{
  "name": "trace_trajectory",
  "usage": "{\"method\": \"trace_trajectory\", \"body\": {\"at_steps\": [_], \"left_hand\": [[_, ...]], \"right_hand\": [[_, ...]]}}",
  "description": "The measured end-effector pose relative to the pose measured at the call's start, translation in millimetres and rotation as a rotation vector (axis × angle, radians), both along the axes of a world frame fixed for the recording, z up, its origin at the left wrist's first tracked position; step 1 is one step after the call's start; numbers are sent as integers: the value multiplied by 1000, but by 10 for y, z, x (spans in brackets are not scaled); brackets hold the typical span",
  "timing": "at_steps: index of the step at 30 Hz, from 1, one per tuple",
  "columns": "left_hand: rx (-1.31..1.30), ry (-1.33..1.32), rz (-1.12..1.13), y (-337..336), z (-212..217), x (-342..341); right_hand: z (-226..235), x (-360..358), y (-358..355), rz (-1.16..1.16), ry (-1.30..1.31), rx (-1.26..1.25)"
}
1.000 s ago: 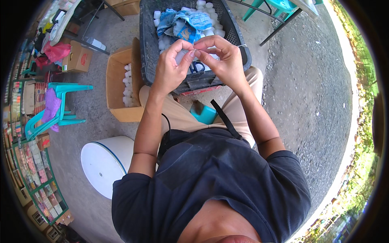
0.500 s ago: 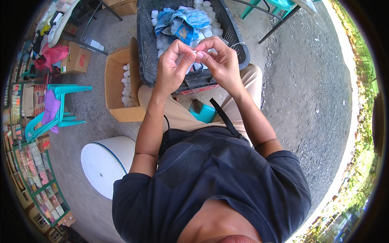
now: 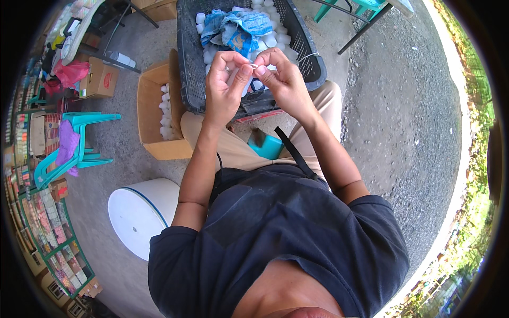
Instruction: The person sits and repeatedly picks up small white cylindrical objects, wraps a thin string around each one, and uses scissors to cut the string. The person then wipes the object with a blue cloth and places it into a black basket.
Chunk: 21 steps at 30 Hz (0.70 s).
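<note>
My left hand (image 3: 222, 90) and my right hand (image 3: 288, 82) meet over the near end of a black plastic crate (image 3: 186, 66). Between their thumbs and forefingers they pinch a small, thin white piece (image 3: 254, 66); its kind is too small to make out. Beneath my hands the crate holds many rounded white plastic pieces (image 3: 269, 40), like small jars or caps. A crumpled blue cloth (image 3: 241, 31) lies on top of them. Part of the crate's contents right under my fingers is hidden by my hands.
Left of the crate stands an open cardboard box (image 3: 167, 150) with white pieces inside. A white drum (image 3: 137, 222) lies nearer on the left. Farther left are a turquoise chair (image 3: 79, 127) with a purple cloth (image 3: 67, 142) and another carton (image 3: 99, 78). Table legs (image 3: 366, 32) stand far right.
Both hands have shifted very slightly, with the small white piece still pinched between the fingertips. The view has tilted a little; nothing else has visibly moved.
</note>
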<state>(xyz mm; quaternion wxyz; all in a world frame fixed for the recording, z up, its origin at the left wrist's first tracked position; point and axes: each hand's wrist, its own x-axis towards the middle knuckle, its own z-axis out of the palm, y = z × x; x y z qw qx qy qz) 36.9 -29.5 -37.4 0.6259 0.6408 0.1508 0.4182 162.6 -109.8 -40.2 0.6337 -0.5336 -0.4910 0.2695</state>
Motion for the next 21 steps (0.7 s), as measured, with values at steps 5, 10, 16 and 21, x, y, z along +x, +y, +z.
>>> {"method": "trace_trajectory", "body": {"at_steps": [5, 10, 16, 21], "left_hand": [[373, 1, 193, 49, 6, -18], [497, 47, 262, 76, 12, -27], [175, -83, 206, -19, 27, 35], [132, -193, 212, -49, 10, 28]], "right_hand": [[108, -31, -44, 17, 113, -88], [102, -53, -29, -11, 82, -44], [101, -49, 6, 4, 73, 9], [147, -48, -11, 55, 169, -22]]}}
